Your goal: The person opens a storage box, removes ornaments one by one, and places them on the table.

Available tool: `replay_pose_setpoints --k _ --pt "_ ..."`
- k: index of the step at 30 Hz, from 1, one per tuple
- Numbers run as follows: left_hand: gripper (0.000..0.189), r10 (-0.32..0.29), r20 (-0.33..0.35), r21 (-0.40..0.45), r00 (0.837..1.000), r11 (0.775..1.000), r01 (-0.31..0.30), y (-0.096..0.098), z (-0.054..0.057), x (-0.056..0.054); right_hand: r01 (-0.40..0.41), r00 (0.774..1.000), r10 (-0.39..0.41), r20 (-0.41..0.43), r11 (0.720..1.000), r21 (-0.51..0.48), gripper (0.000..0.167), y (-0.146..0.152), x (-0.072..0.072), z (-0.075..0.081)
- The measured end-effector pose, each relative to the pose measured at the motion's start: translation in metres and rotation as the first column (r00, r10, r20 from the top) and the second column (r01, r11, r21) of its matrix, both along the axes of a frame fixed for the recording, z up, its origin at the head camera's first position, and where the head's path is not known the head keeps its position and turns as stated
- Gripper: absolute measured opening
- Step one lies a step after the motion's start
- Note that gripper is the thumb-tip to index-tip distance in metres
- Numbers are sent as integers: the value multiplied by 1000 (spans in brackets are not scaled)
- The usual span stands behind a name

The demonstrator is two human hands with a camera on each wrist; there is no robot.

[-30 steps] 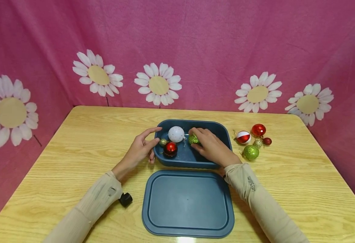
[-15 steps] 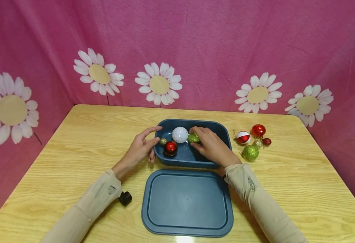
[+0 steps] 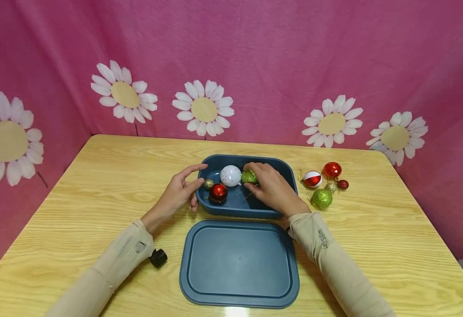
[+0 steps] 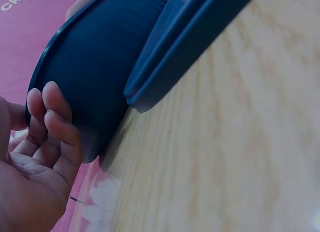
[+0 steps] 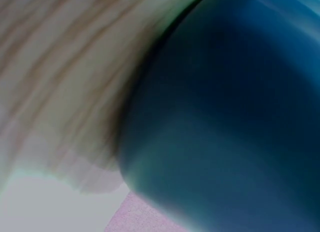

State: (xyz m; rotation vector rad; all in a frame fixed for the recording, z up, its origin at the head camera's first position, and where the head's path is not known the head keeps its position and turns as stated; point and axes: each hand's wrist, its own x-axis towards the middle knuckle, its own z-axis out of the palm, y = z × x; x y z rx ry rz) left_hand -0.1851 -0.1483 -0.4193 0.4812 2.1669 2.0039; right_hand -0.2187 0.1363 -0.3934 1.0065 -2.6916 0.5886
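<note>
In the head view, a dark blue container (image 3: pixel 239 214) holds several Christmas ball ornaments. My right hand (image 3: pixel 272 187) reaches inside and grips a green glitter ornament (image 3: pixel 249 176) between thumb and fingers. Just left of it lies a white speckled ornament (image 3: pixel 230 175). A red ornament (image 3: pixel 218 193) and a small gold one (image 3: pixel 209 184) sit near the left end. My left hand (image 3: pixel 177 193) holds that end, thumb and index fingertip at the rim; the left wrist view shows its other fingers (image 4: pixel 60 129) bent against the outer wall. Only blurred container wall fills the right wrist view; the right hand is hidden there.
A blue lid (image 3: pixel 239 264) lies flat in front of the container. To the right are a red-and-white ornament (image 3: pixel 312 179), a red one (image 3: pixel 332 169), a green one (image 3: pixel 322 199), a small dark red one (image 3: pixel 343 184) and a small gold one (image 3: pixel 331 187). A pink curtain (image 3: pixel 271 66) stands behind.
The white ornament has rolled slightly right inside the container, up close to the green one. Both hands keep nearly the same places; the whole head view has shifted a little.
</note>
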Motion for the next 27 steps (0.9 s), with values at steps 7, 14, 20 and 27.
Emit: replay_pose_setpoints --k 7,14,20,27 --pt "45 -6 13 18 1000 1000 6 -2 1 -1 -5 999 5 -45 1000 5 38 -4 -1 2" --pt "44 -3 12 18 1000 1000 3 -1 -1 -2 12 998 -11 -63 1000 16 40 -6 6 10" --pt "44 13 20 18 1000 1000 -14 -1 -3 -1 26 995 -21 -95 999 44 40 -3 13 14" --pt "44 13 15 15 1000 1000 -13 -1 -2 0 20 991 -16 -129 999 31 41 13 23 16"
